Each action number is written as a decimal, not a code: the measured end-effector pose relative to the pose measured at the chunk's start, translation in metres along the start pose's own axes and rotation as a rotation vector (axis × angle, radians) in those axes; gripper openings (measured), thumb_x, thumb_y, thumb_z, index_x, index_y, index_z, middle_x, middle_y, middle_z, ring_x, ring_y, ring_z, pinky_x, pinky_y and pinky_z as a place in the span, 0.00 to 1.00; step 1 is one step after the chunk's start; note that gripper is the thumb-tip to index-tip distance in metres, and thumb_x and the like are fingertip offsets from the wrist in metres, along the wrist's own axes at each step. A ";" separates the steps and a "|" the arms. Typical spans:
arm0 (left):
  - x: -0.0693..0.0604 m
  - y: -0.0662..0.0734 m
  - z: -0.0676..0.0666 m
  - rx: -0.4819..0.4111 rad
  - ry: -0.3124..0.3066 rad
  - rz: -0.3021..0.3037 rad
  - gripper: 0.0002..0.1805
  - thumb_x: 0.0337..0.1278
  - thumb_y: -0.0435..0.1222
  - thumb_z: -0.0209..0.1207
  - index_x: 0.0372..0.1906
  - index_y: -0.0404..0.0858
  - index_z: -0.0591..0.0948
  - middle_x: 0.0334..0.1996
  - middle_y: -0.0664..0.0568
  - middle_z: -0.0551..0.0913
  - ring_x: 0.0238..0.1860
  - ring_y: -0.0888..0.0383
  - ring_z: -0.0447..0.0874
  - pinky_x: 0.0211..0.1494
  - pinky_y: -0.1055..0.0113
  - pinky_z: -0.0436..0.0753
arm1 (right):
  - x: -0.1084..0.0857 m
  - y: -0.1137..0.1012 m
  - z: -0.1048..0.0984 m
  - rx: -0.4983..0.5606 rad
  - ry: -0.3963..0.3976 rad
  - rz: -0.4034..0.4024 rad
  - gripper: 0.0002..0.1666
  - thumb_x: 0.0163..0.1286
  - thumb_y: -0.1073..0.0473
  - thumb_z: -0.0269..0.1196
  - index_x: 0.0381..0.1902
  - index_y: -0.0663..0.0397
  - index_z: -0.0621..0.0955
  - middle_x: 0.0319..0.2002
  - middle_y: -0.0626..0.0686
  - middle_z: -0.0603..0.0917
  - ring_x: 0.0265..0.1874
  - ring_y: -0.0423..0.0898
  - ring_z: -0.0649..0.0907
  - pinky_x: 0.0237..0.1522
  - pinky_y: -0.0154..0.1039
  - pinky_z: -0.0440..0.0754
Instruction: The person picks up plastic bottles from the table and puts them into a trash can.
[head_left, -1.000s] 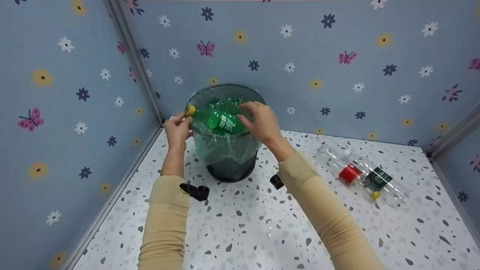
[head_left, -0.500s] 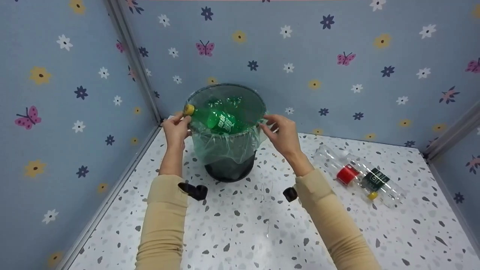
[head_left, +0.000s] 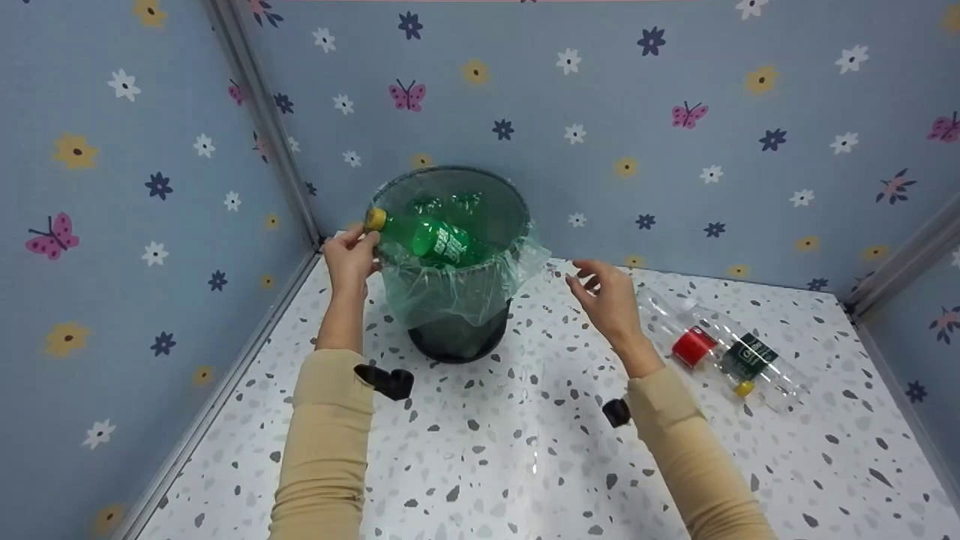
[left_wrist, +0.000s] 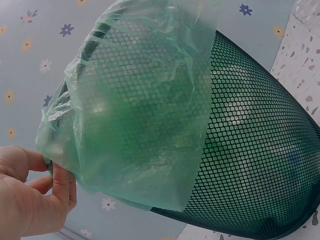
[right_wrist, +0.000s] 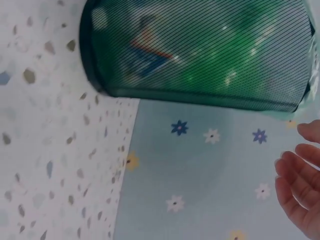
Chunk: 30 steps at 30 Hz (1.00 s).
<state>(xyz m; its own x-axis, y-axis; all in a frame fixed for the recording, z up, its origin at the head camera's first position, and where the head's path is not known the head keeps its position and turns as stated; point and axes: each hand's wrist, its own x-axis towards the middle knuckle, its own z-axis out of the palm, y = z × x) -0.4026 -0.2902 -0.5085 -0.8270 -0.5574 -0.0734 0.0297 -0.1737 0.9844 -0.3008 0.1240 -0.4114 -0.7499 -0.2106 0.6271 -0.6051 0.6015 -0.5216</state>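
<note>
A dark mesh trash bin [head_left: 457,349] stands near the wall, lined with a thin green trash bag [head_left: 431,300] folded over its rim. Green plastic bottles fill it; a green bottle [head_left: 448,244] lies tilted on top, its yellow cap [head_left: 376,219] by the left rim. My left hand [head_left: 349,262] pinches the bag at that rim; in the left wrist view, thumb and fingers [left_wrist: 61,182] lie on either side of the edge. My right hand [head_left: 609,304] hangs in the air right of the bin, apart from it, fingers loosely bent around nothing. The bin's contents look blurred through the mesh.
Two clear bottles lie on the speckled tabletop at the right, one with a red label [head_left: 694,346], one with a dark green label [head_left: 751,355]. A yellow cap [head_left: 744,388] is beside them. Flowered blue walls [head_left: 600,97] close off the back and sides.
My right hand has come from above the bin's opening to its right rim, touched the bag there, then moved away to the right. The bag's edge there now flares outward. My left hand stays put.
</note>
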 end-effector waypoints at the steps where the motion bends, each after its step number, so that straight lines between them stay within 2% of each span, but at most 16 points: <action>1: 0.032 -0.028 -0.003 -0.030 -0.011 0.035 0.25 0.44 0.47 0.64 0.53 0.57 0.75 0.46 0.51 0.73 0.35 0.54 0.79 0.25 0.60 0.79 | -0.002 0.004 -0.001 -0.020 -0.005 0.011 0.11 0.58 0.64 0.62 0.39 0.63 0.81 0.30 0.58 0.81 0.25 0.49 0.79 0.29 0.43 0.78; 2: 0.065 -0.057 -0.005 -0.035 -0.004 0.070 0.26 0.38 0.50 0.66 0.50 0.60 0.76 0.46 0.53 0.73 0.35 0.53 0.79 0.26 0.57 0.79 | -0.005 0.008 -0.003 -0.040 -0.008 0.022 0.11 0.57 0.64 0.62 0.39 0.64 0.80 0.30 0.58 0.80 0.26 0.49 0.79 0.30 0.44 0.77; 4: 0.085 -0.076 -0.008 -0.051 -0.021 0.110 0.26 0.35 0.54 0.66 0.48 0.62 0.77 0.46 0.53 0.73 0.35 0.53 0.79 0.25 0.56 0.79 | -0.009 0.016 -0.006 -0.083 -0.018 0.044 0.12 0.57 0.64 0.63 0.40 0.64 0.80 0.32 0.58 0.80 0.27 0.50 0.78 0.30 0.44 0.77; 5: 0.083 -0.074 -0.008 -0.043 -0.026 0.113 0.26 0.33 0.55 0.66 0.46 0.63 0.77 0.45 0.54 0.74 0.34 0.54 0.80 0.25 0.56 0.78 | -0.012 0.021 -0.007 -0.103 -0.023 0.055 0.13 0.57 0.64 0.63 0.40 0.63 0.80 0.32 0.58 0.80 0.28 0.50 0.78 0.31 0.44 0.76; 8: 0.052 -0.044 -0.005 -0.007 0.002 0.061 0.25 0.38 0.50 0.66 0.49 0.59 0.77 0.45 0.52 0.73 0.34 0.54 0.80 0.25 0.55 0.79 | -0.019 0.032 -0.013 -0.140 -0.041 0.086 0.15 0.56 0.63 0.63 0.42 0.64 0.79 0.36 0.59 0.79 0.31 0.53 0.78 0.33 0.45 0.76; 9: 0.022 -0.015 -0.004 -0.002 -0.002 0.027 0.24 0.44 0.47 0.64 0.52 0.56 0.76 0.45 0.50 0.73 0.34 0.54 0.80 0.25 0.57 0.79 | -0.021 0.036 -0.015 -0.150 -0.047 0.096 0.15 0.56 0.63 0.64 0.42 0.64 0.79 0.37 0.60 0.79 0.32 0.53 0.78 0.33 0.46 0.76; 11: -0.016 0.018 -0.001 0.024 0.003 -0.027 0.23 0.48 0.44 0.62 0.53 0.55 0.75 0.47 0.51 0.72 0.36 0.56 0.79 0.29 0.58 0.80 | -0.027 0.044 -0.019 -0.164 -0.064 0.121 0.17 0.56 0.62 0.64 0.43 0.64 0.78 0.39 0.61 0.78 0.34 0.55 0.78 0.36 0.47 0.76; 12: -0.032 0.031 0.001 0.027 0.011 -0.030 0.22 0.51 0.42 0.61 0.54 0.53 0.75 0.47 0.50 0.72 0.37 0.55 0.79 0.30 0.59 0.80 | -0.029 0.048 -0.021 -0.173 -0.071 0.133 0.17 0.56 0.62 0.64 0.44 0.64 0.78 0.39 0.61 0.78 0.35 0.55 0.78 0.36 0.48 0.75; 15: -0.064 0.054 0.004 0.001 -0.003 -0.018 0.22 0.50 0.42 0.61 0.54 0.55 0.74 0.47 0.52 0.72 0.36 0.57 0.79 0.32 0.64 0.79 | -0.036 0.060 -0.027 -0.194 -0.090 0.169 0.19 0.56 0.62 0.64 0.45 0.66 0.77 0.41 0.63 0.77 0.39 0.58 0.77 0.40 0.50 0.74; 16: -0.053 0.042 0.004 0.007 0.002 -0.002 0.23 0.48 0.44 0.62 0.53 0.58 0.74 0.49 0.55 0.71 0.38 0.58 0.78 0.34 0.63 0.79 | -0.038 0.064 -0.028 -0.202 -0.097 0.183 0.19 0.56 0.62 0.64 0.45 0.66 0.76 0.42 0.64 0.76 0.40 0.59 0.76 0.41 0.51 0.73; 19: -0.045 0.035 0.003 -0.019 0.003 -0.004 0.24 0.46 0.44 0.63 0.53 0.58 0.74 0.48 0.56 0.71 0.37 0.58 0.78 0.31 0.64 0.79 | -0.044 0.075 -0.034 -0.228 -0.121 0.220 0.22 0.56 0.62 0.64 0.47 0.68 0.75 0.44 0.66 0.74 0.44 0.61 0.74 0.45 0.54 0.71; 20: -0.041 0.033 0.003 0.019 0.014 -0.020 0.23 0.48 0.44 0.62 0.53 0.58 0.74 0.49 0.55 0.71 0.38 0.57 0.78 0.34 0.60 0.79 | -0.046 0.079 -0.035 -0.239 -0.132 0.233 0.23 0.56 0.62 0.64 0.48 0.68 0.74 0.45 0.66 0.74 0.45 0.62 0.73 0.46 0.54 0.70; 23: -0.025 0.018 0.000 -0.010 0.028 0.014 0.23 0.42 0.43 0.67 0.49 0.55 0.78 0.41 0.54 0.74 0.31 0.57 0.79 0.25 0.61 0.79 | -0.052 0.090 -0.041 -0.282 -0.158 0.270 0.26 0.56 0.61 0.64 0.50 0.69 0.73 0.48 0.68 0.71 0.47 0.64 0.71 0.48 0.56 0.68; 25: -0.027 0.026 0.001 0.018 0.020 -0.055 0.23 0.46 0.41 0.64 0.53 0.53 0.76 0.44 0.52 0.73 0.35 0.55 0.80 0.30 0.59 0.80 | -0.057 0.097 -0.044 -0.312 -0.174 0.293 0.27 0.56 0.61 0.64 0.52 0.69 0.72 0.49 0.69 0.70 0.48 0.64 0.70 0.48 0.57 0.68; 27: -0.017 0.015 -0.001 0.005 0.022 -0.025 0.25 0.45 0.40 0.65 0.53 0.51 0.76 0.43 0.52 0.73 0.34 0.55 0.80 0.26 0.60 0.79 | -0.062 0.104 -0.047 -0.329 -0.189 0.318 0.28 0.57 0.60 0.63 0.53 0.69 0.70 0.51 0.69 0.68 0.49 0.65 0.69 0.48 0.58 0.67; 30: 0.005 -0.002 -0.003 0.047 0.013 -0.036 0.27 0.46 0.46 0.64 0.55 0.55 0.73 0.49 0.53 0.71 0.38 0.55 0.79 0.29 0.52 0.78 | -0.068 0.113 -0.052 -0.332 -0.210 0.359 0.29 0.58 0.61 0.62 0.55 0.70 0.68 0.52 0.70 0.66 0.50 0.66 0.67 0.48 0.60 0.65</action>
<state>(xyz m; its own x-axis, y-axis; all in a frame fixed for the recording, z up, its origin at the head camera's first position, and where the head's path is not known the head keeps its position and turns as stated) -0.4050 -0.2954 -0.5118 -0.8197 -0.5622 -0.1102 -0.0263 -0.1553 0.9875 -0.3046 0.2465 -0.4833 -0.9523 -0.0761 0.2955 -0.2088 0.8686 -0.4494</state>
